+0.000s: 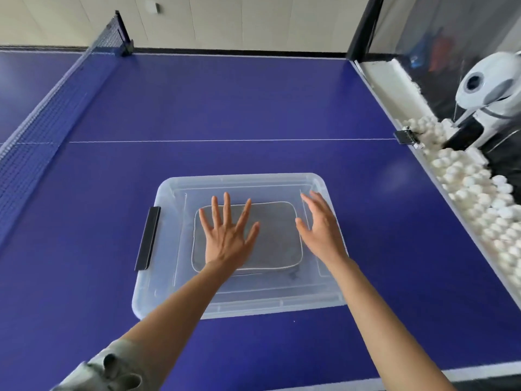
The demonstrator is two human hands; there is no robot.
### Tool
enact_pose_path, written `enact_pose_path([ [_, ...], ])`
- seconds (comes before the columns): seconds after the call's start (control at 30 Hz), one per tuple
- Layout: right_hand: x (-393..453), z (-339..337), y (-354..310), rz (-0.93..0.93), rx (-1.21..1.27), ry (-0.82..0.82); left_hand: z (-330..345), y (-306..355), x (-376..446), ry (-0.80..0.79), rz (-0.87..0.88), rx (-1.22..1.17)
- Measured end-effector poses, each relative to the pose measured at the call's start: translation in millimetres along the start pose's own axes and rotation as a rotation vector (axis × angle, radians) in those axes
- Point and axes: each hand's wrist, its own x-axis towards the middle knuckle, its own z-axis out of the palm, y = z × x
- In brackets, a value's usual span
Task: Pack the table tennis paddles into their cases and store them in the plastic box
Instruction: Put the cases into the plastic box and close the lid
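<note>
A clear plastic box sits on the blue surface of a table tennis table, its lid in place and a black latch handle showing on its left end. Through the lid, a grey paddle case with pale piping lies flat on the box floor, roughly centred; whether a second case lies beneath it cannot be told.

The person's left hand lies palm down on the lid directly over the case, its grip apart, fingers straight and fanned wide. The right hand is at the lid's right side, fingers straight and slightly spread, grip likewise apart and holding nothing; whether it touches the lid cannot be told. A grey-green sleeve is pushed up on the left arm.

The net crosses the surface at far left. Beyond the right edge, a trough holds a heap of white balls, with a white ball-feeding machine standing behind them.
</note>
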Motion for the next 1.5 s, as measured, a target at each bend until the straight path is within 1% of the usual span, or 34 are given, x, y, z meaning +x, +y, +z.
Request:
enact_pose_path([
  [0.07,0,-15,25,0.149,-0.049,0.047,1,0,0,0.008,-0.006,0.008],
  [0.1,1,-20,34,0.261,-0.012,0.059,1,0,0,0.013,-0.01,0.013],
  [0.13,1,-24,42,0.398,0.073,0.057,1,1,-1,0.014,-0.012,0.016],
  [0.2,2,-28,51,0.675,0.298,-0.008,1,2,-2,0.012,-0.013,0.011],
  [0.23,2,-27,52,0.774,0.391,-0.067,1,2,-2,0.014,-0.012,0.006],
  [0.27,1,-26,54,0.824,0.458,-0.115,1,2,-2,0.017,-0.012,0.0],
  [0.3,0,-24,54,0.826,0.488,-0.117,1,1,-2,0.02,-0.013,-0.006],
  [0.37,-2,-22,53,0.732,0.467,-0.025,0,1,-2,0.024,-0.015,-0.015],
  [0.43,-3,-22,51,0.608,0.351,0.073,0,2,-2,0.025,-0.018,-0.018],
  [0.5,-3,-25,48,0.521,0.233,0.137,-1,2,-3,0.02,-0.021,-0.02],
  [0.63,-5,-24,40,0.451,0.092,0.151,-1,2,-3,0.018,-0.018,-0.023],
  [0.77,-9,-23,34,0.434,0.05,0.197,-3,3,-3,0.02,-0.02,-0.036],
  [0.97,-6,-21,28,0.441,-0.067,0.206,-5,4,-5,0.007,-0.023,-0.036],
  [1.03,-5,-19,26,0.452,-0.14,0.206,-6,5,-4,0.002,-0.021,-0.032],
  [1.17,-7,-17,22,0.415,-0.286,0.212,-5,4,-4,0.003,-0.023,-0.026],
  [1.3,-5,-11,17,0.455,-0.403,0.172,-4,4,-3,0.009,-0.025,-0.031],
  [1.4,-6,-3,9,0.48,-0.413,0.144,-3,3,-3,0.012,-0.022,-0.03],
  [1.5,-12,5,5,0.399,-0.436,0.111,-7,2,-3,-0.005,-0.022,-0.038],
])
